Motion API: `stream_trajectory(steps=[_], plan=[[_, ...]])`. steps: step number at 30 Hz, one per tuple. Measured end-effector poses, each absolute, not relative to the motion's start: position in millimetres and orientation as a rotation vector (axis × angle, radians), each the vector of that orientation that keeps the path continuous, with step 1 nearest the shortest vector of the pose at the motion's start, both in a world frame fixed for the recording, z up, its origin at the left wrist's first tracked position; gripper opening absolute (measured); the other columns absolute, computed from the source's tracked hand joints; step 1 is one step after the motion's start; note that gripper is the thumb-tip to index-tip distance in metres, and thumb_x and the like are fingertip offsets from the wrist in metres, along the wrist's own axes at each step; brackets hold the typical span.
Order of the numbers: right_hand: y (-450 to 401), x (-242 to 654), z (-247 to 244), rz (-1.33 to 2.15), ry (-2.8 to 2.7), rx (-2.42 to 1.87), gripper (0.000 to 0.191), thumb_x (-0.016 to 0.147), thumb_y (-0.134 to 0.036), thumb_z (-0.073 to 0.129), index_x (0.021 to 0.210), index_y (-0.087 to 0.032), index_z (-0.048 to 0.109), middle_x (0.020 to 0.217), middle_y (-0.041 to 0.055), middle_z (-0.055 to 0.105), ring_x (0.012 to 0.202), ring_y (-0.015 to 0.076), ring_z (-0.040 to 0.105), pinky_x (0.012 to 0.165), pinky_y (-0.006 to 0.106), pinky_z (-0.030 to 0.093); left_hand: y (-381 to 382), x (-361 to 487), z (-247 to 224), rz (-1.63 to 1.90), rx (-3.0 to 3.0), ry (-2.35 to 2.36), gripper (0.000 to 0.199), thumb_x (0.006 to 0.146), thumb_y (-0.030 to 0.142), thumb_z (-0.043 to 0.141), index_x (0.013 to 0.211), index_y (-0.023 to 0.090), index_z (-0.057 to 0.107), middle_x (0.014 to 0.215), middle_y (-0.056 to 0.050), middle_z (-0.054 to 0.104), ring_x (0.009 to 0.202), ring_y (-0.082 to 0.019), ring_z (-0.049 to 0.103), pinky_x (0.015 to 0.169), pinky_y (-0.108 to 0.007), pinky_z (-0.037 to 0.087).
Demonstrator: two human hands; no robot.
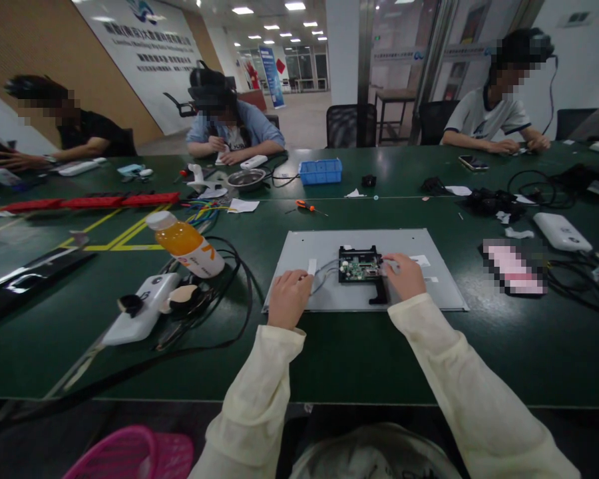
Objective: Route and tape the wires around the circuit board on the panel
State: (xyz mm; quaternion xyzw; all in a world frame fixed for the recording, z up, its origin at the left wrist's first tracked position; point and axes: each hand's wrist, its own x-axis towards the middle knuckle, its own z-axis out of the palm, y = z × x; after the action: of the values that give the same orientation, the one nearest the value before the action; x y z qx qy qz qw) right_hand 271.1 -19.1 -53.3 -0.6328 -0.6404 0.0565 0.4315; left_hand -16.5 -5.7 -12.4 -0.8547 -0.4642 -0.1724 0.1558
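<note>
A flat grey panel (324,243) lies on the table in front of me. On it sits a green circuit board (359,268) in a black bracket (378,293), with thin grey cables (324,271) running off to the left. My left hand (290,298) rests at the panel's left edge, its fingers curled together where the cables end; what lies under the fingertips is hidden. At the board's right edge, my right hand (405,276) has its thumb and fingers closed in a pinch. Anything between them is too small to make out.
An orange screwdriver (305,206) and a blue basket (320,171) are beyond the panel. To the left stand a juice bottle (192,247), a white power bank (147,309) and black cables (244,266). A pink phone (514,266) lies right. Several people sit opposite.
</note>
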Motion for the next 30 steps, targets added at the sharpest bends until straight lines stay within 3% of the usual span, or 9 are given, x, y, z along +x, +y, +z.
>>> stream_trajectory(steps=[6,16,30], plan=[[-12,296,-65,0.331,-1.557,-1.739,0.022,0.074,-0.029,0.057,0.093,-0.018,0.061,0.093,0.0059,0.068,0.084,0.0206,0.061,0.078,0.036,0.046,-3,-17,-16,-0.504,-2.410,-1.412,0.014,0.087,0.020,0.051,0.085,0.023,0.065,0.094,-0.005,0.065,0.086,-0.022,0.055,0.071,-0.036,0.036],[-14,294,-66,0.452,-1.647,-1.684,0.033,0.066,-0.023,0.062,0.099,-0.021,0.062,0.084,0.0011,0.069,0.076,0.0165,0.061,0.073,0.032,0.047,-2,-17,-19,-0.536,-2.404,-1.511,0.019,0.086,0.020,0.047,0.083,0.021,0.066,0.092,-0.008,0.066,0.087,-0.023,0.055,0.070,-0.037,0.036],[-14,314,-61,0.370,-1.438,-1.858,0.018,0.071,-0.030,0.059,0.084,-0.020,0.067,0.073,0.0020,0.069,0.067,0.0160,0.061,0.067,0.029,0.046,-5,-20,-17,-0.552,-2.304,-1.591,0.017,0.086,0.021,0.048,0.081,0.021,0.065,0.091,-0.008,0.065,0.088,-0.025,0.052,0.069,-0.038,0.033]])
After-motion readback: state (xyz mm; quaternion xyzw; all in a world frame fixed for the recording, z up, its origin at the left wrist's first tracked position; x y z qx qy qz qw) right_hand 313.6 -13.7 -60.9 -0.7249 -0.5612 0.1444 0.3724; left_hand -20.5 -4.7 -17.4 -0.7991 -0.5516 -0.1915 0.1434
